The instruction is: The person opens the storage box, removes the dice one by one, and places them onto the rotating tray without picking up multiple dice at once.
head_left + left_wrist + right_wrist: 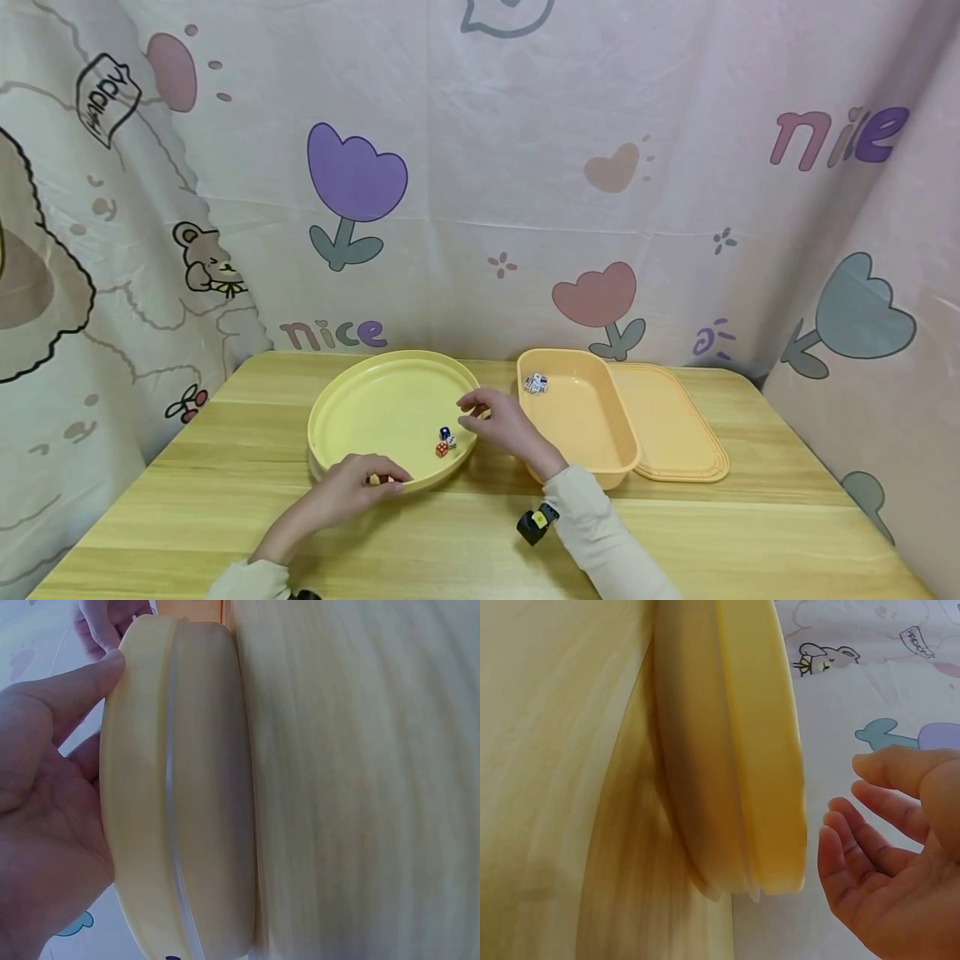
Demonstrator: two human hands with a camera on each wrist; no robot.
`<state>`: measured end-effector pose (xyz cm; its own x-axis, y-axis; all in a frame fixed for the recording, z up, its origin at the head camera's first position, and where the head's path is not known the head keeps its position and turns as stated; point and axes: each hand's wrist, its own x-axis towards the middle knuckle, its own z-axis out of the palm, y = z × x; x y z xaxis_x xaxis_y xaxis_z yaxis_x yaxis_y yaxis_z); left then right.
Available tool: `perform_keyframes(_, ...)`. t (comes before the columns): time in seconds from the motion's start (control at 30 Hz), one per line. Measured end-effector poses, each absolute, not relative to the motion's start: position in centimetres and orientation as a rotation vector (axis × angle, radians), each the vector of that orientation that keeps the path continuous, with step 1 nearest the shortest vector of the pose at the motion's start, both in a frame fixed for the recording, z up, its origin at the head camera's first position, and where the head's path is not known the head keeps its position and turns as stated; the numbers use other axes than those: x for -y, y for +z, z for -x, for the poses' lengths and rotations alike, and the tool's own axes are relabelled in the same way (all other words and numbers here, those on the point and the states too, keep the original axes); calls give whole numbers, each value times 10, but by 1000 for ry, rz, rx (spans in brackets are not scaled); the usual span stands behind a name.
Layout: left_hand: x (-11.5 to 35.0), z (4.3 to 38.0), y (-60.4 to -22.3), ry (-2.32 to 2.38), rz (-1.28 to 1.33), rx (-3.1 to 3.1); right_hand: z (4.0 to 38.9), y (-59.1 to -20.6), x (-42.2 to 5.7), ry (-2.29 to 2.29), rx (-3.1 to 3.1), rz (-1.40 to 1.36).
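A round yellow tray [367,417] with a raised rim stands on the table, with a blue die [445,432], a white die [451,442] and a red die [442,449] close together near its right side. My left hand [348,492] rests on the tray's near rim, its thumb [101,679] along the edge and its other fingers partly hidden behind the rim. Over the right rim hovers my right hand [498,421], fingers loosely bent and apart, with nothing between them. In the right wrist view, its fingertips [832,840] are beside the tray's wall [769,787].
Right of the tray stands a deep orange container [581,408], with several white dice [536,383] in its far left corner. An orange lid [675,425] lies flat beside it. A printed curtain [465,183] hangs behind the wooden table [465,542].
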<state>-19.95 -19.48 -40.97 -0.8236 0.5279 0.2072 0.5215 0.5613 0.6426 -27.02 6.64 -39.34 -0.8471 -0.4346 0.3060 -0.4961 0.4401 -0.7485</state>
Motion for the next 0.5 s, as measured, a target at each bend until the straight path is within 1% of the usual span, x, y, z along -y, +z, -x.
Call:
perform_keyframes(0.33, 197, 199, -409, 1146, -950, -2762, 268, -386, -65, 1380, 2647, -827)
perform_keyframes(0.5, 195, 199, -411, 1134, -944, -2763, 269, -379, -68, 1357, 2624, -885)
